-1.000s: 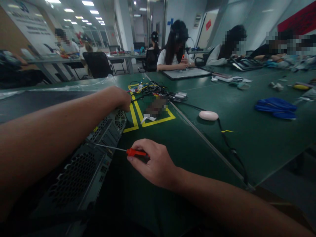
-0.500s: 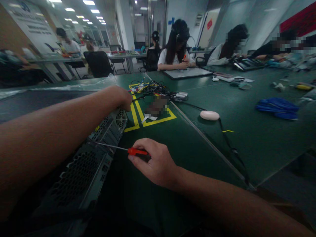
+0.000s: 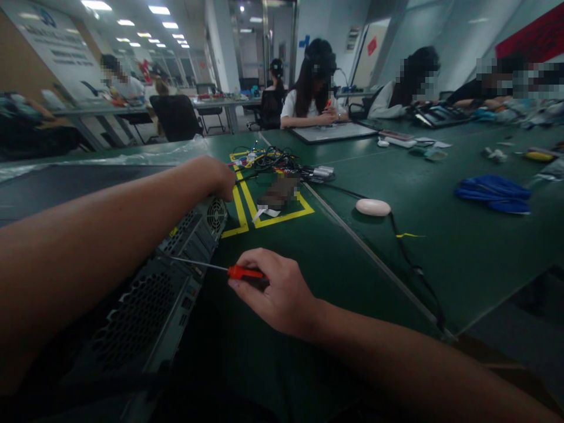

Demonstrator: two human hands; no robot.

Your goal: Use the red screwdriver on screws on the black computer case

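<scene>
A red-handled screwdriver [image 3: 245,273] lies in the closed fingers of my right hand [image 3: 279,291]. Its long thin shaft points left, with the tip at the rear panel of a computer case [image 3: 183,279]. That case lies at the left, showing a honeycomb vent and a round fan grille. My left arm reaches across the top of it, and my left hand [image 3: 221,178] rests at its far end, by the fan grille. The fingers of that hand are mostly hidden behind the wrist and the case edge.
Beyond the case, tangled cables [image 3: 277,158] and a dark phone-like object [image 3: 278,192] lie by yellow tape on the green table [image 3: 352,282]. Farther right are a pale oval mouse-like object [image 3: 373,207] on a black cable and a blue bundle [image 3: 493,192]. Several people sit across the table.
Both hands and the screwdriver stay in nearly the same places. The camera view has shifted very slightly.
</scene>
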